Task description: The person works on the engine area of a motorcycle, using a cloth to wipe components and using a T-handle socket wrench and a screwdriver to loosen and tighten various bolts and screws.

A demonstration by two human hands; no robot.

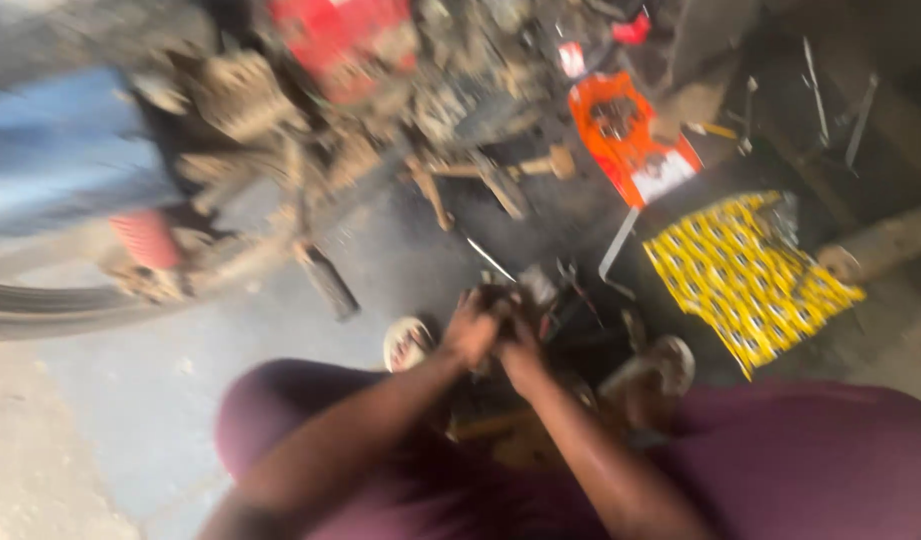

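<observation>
Small dark part (500, 300) between clasped hands (495, 335)

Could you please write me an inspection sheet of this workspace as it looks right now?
Surface: grey concrete floor, dusty, darker and oily toward the middle.
Job's things: a small dark part gripped between both hands; too blurred to identify.
Clutter: orange tray of parts, yellow patterned cloth, wooden-handled hammer, loose metal tools on the ground.
Grippers: left hand and right hand pressed together around the part; fingers blurred.
Cables: nothing seen.
Surroundings: a motorcycle with a red tank, grimy engine and a tyre at left; a sandalled foot beside the hands.
</observation>
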